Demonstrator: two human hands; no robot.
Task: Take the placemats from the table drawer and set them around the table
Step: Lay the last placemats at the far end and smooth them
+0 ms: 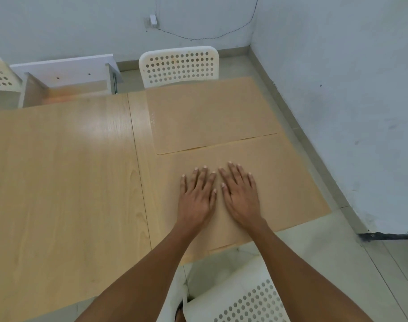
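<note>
tan placemats (212,112), white perforated chairs (178,66), wood-grain table (59,170)

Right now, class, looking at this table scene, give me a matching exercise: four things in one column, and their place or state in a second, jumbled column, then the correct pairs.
Things
1. near placemat
2. far placemat
3. drawer
4. far chair

Place or state
A. pulled open at the table's far edge
B. white, with holes in its back, behind the far placemat
C. pressed flat under the left hand and the right hand
D. lying untouched beyond the hands

Pairs: 1-C, 2-D, 3-A, 4-B
</note>
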